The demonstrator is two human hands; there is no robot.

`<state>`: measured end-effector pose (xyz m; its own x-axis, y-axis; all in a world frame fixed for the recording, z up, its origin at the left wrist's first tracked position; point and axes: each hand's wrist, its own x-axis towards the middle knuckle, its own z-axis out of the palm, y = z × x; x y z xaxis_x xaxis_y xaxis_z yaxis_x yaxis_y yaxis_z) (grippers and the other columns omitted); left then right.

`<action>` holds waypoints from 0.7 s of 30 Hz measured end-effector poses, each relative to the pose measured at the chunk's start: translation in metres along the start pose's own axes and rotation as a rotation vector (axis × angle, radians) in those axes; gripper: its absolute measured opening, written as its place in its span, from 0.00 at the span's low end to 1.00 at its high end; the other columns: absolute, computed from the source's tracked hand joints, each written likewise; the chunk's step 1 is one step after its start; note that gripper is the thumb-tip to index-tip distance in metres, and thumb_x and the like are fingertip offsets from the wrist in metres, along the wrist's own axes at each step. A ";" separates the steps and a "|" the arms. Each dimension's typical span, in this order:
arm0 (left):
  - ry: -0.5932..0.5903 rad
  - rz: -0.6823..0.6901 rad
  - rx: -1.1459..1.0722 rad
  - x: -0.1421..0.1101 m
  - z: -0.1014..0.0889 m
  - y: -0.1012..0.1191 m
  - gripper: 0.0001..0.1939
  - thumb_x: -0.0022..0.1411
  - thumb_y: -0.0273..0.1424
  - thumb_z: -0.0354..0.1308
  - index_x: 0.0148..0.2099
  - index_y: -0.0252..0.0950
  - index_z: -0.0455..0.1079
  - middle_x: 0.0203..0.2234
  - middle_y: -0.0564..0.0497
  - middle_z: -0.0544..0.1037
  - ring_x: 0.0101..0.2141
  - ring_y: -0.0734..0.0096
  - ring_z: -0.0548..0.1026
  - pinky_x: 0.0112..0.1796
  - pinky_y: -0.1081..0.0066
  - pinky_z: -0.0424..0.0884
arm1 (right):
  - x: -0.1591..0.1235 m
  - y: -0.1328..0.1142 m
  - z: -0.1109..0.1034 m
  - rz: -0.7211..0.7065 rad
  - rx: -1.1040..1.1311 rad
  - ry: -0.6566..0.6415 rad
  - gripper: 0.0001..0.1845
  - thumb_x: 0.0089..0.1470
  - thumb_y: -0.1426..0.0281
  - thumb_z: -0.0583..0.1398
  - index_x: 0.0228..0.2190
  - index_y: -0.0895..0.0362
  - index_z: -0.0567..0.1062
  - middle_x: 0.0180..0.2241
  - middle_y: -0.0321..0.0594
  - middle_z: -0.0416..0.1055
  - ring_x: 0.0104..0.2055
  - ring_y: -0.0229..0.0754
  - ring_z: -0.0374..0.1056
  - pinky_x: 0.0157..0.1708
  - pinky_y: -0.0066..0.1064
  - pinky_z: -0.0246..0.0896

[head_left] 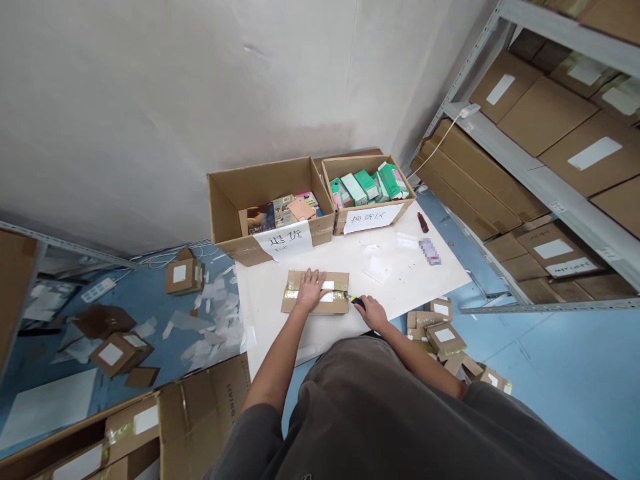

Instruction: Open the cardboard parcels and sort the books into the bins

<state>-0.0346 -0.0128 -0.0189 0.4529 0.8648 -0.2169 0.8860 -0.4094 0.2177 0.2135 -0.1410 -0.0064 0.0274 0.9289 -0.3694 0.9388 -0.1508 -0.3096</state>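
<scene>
A small flat cardboard box (340, 281), sealed with clear tape and bearing a white label, lies on the white tabletop (270, 337). My left hand (311, 291) presses down on the top of the box with its fingers spread. In my right hand (373, 313) is a black-and-yellow box cutter (357, 302). The cutter's tip meets the right end of the box, by the tape line. Whether the blade has cut into the tape is too small to tell.
Behind the box stand two labelled cartons, one (230, 200) with books, the other (341, 223) with green-white packets. A red-and-black cutter (423, 222) and paper scraps (376, 270) lie to the right. Boxes litter the floor, and shelving (530, 183) rises at the right.
</scene>
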 end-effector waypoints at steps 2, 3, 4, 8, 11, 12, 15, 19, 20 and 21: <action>0.045 -0.011 -0.006 -0.005 0.005 0.003 0.37 0.70 0.51 0.48 0.75 0.41 0.53 0.72 0.42 0.57 0.73 0.48 0.42 0.70 0.47 0.38 | 0.002 0.002 -0.007 -0.013 -0.019 0.004 0.20 0.72 0.53 0.50 0.52 0.52 0.70 0.48 0.46 0.72 0.48 0.47 0.69 0.42 0.32 0.56; 0.061 -0.019 -0.014 -0.007 0.007 0.005 0.37 0.70 0.51 0.49 0.75 0.41 0.52 0.72 0.42 0.56 0.73 0.47 0.41 0.70 0.46 0.38 | 0.003 0.003 -0.010 -0.021 -0.027 0.004 0.20 0.72 0.53 0.50 0.52 0.52 0.70 0.48 0.46 0.72 0.48 0.47 0.69 0.42 0.32 0.56; 0.070 -0.027 -0.023 -0.009 0.008 0.007 0.38 0.70 0.51 0.50 0.75 0.41 0.52 0.73 0.42 0.55 0.73 0.46 0.41 0.70 0.45 0.39 | 0.003 0.004 -0.012 -0.029 -0.029 0.000 0.20 0.72 0.53 0.50 0.53 0.52 0.70 0.48 0.46 0.72 0.47 0.47 0.70 0.41 0.32 0.56; 0.061 -0.041 -0.038 -0.013 0.010 0.011 0.43 0.65 0.53 0.58 0.75 0.44 0.50 0.73 0.42 0.53 0.73 0.43 0.41 0.69 0.41 0.40 | 0.004 0.001 -0.011 -0.052 -0.010 -0.006 0.20 0.72 0.53 0.49 0.54 0.51 0.69 0.48 0.43 0.71 0.45 0.45 0.71 0.41 0.31 0.57; 0.053 -0.039 -0.032 -0.014 0.010 0.012 0.45 0.63 0.54 0.59 0.75 0.44 0.50 0.73 0.42 0.53 0.73 0.42 0.42 0.69 0.41 0.40 | 0.011 -0.008 -0.002 -0.050 -0.021 -0.017 0.20 0.71 0.53 0.50 0.53 0.51 0.69 0.48 0.44 0.70 0.44 0.46 0.71 0.41 0.32 0.57; 0.052 -0.040 -0.034 -0.014 0.011 0.012 0.45 0.64 0.54 0.59 0.75 0.44 0.50 0.73 0.42 0.53 0.73 0.43 0.42 0.69 0.41 0.40 | 0.014 -0.008 -0.001 -0.051 -0.030 -0.023 0.20 0.71 0.53 0.50 0.53 0.51 0.69 0.49 0.45 0.70 0.45 0.47 0.71 0.41 0.32 0.58; 0.073 -0.070 -0.036 -0.017 0.013 0.012 0.42 0.65 0.53 0.57 0.75 0.44 0.51 0.73 0.43 0.54 0.73 0.44 0.43 0.70 0.42 0.40 | 0.027 0.016 -0.017 0.097 -0.054 0.009 0.21 0.71 0.52 0.48 0.54 0.52 0.67 0.49 0.50 0.69 0.46 0.50 0.72 0.42 0.35 0.59; 0.107 -0.108 -0.023 -0.019 0.012 0.010 0.41 0.66 0.54 0.56 0.74 0.43 0.54 0.72 0.42 0.57 0.73 0.45 0.45 0.70 0.44 0.40 | 0.033 0.098 -0.067 0.444 -0.060 0.139 0.23 0.72 0.55 0.45 0.55 0.57 0.65 0.50 0.56 0.70 0.43 0.51 0.74 0.40 0.37 0.60; 0.108 -0.106 -0.027 -0.019 0.011 0.009 0.41 0.65 0.54 0.56 0.74 0.43 0.54 0.72 0.42 0.58 0.73 0.45 0.45 0.70 0.45 0.40 | 0.032 0.115 -0.075 0.401 -0.054 0.158 0.22 0.72 0.55 0.47 0.53 0.56 0.66 0.49 0.55 0.70 0.44 0.52 0.74 0.41 0.36 0.60; 0.108 -0.104 -0.032 -0.018 0.010 0.009 0.42 0.65 0.54 0.56 0.74 0.42 0.54 0.72 0.42 0.58 0.73 0.44 0.44 0.70 0.45 0.41 | 0.030 0.125 -0.078 0.351 -0.012 0.164 0.21 0.71 0.54 0.48 0.53 0.55 0.66 0.49 0.53 0.72 0.44 0.51 0.74 0.41 0.36 0.60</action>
<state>-0.0342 -0.0353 -0.0227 0.3442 0.9290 -0.1360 0.9230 -0.3083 0.2302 0.3582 -0.1053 0.0119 0.4012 0.8633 -0.3061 0.8666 -0.4660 -0.1784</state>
